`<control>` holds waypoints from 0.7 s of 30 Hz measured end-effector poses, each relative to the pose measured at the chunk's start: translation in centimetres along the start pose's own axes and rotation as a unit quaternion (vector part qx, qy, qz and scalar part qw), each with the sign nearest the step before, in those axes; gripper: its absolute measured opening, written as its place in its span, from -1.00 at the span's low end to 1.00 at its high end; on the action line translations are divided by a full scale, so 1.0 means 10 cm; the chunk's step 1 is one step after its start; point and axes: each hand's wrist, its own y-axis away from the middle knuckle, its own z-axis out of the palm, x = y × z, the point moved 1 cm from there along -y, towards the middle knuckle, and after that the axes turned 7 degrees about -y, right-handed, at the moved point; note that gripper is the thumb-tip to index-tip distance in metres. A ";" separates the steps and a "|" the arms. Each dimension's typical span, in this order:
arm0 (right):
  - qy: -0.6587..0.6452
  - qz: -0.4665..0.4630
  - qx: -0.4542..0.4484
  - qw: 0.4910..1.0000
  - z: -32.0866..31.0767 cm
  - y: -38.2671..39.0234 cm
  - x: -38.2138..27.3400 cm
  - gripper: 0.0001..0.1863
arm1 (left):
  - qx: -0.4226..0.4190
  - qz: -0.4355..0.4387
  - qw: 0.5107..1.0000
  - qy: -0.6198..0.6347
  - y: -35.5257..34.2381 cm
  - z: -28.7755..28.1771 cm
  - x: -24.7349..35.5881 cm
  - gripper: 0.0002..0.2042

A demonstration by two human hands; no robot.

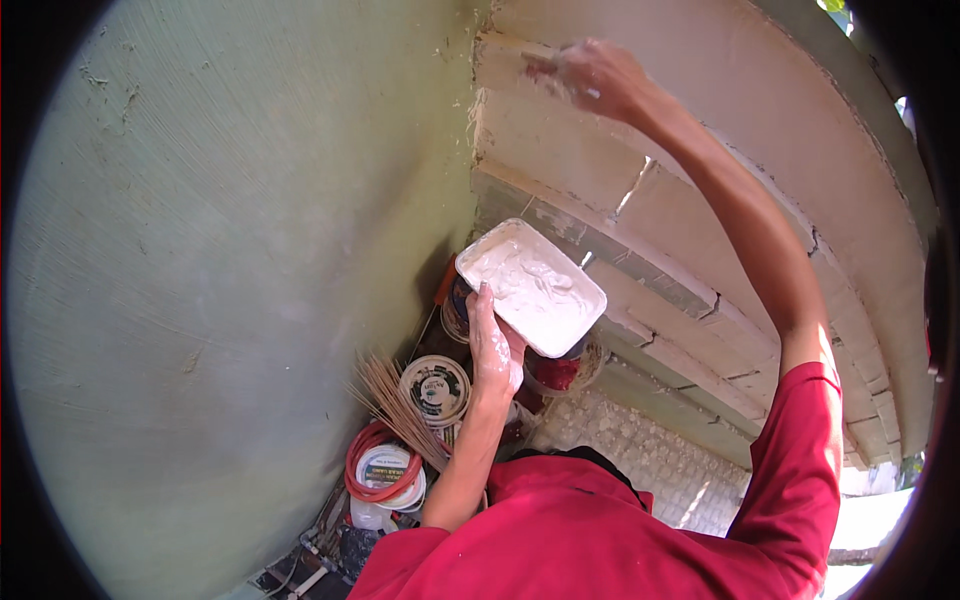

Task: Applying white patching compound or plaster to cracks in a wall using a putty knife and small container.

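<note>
My left hand grips a shallow, pale rectangular tray from below, its thumb against the near left side. Thick white paste covers the tray's inside, smeared and ridged. My right hand is raised high against the bare block wall, close to the corner. White smears mark its fingers, which are closed round a small reddish-brown tool. Motion blur hides the tool's kind and its working end. Both forearms are bare below red sleeves.
A green plastered wall rises at the left and meets the block wall in a corner. Below stand a lidded bucket, a bundle of thin sticks, a coiled red hose and a red container. Paving lies beneath.
</note>
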 end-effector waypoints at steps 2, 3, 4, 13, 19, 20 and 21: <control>-0.012 -0.047 0.053 0.997 -0.17 -0.06 0.11 -0.88 | -0.001 0.000 1.000 0.003 -0.01 0.01 0.00 -0.45; -0.024 -0.093 0.105 0.990 -0.26 -0.09 0.07 -0.86 | -0.002 -0.001 1.000 0.007 0.01 -0.01 0.00 -0.44; -0.007 -0.095 0.068 0.993 -0.30 -0.14 0.02 -0.79 | 0.001 0.000 1.000 0.008 0.04 -0.04 0.01 -0.44; 0.035 -0.003 0.029 0.999 -0.34 -0.51 -0.03 -0.79 | -0.012 0.006 0.999 0.033 0.04 -0.10 0.04 -0.62; -0.068 -0.095 0.002 0.993 0.06 -0.48 0.06 -0.71 | -0.007 -0.002 0.999 0.033 0.10 -0.13 0.03 -0.62; -0.054 -0.065 -0.004 0.996 0.04 -0.48 0.02 -0.71 | 0.007 -0.003 1.000 0.025 0.12 -0.15 0.02 -0.54; -0.041 -0.034 -0.011 0.999 0.03 -0.50 -0.02 -0.72 | 0.021 -0.004 1.000 0.018 0.12 -0.17 0.02 -0.45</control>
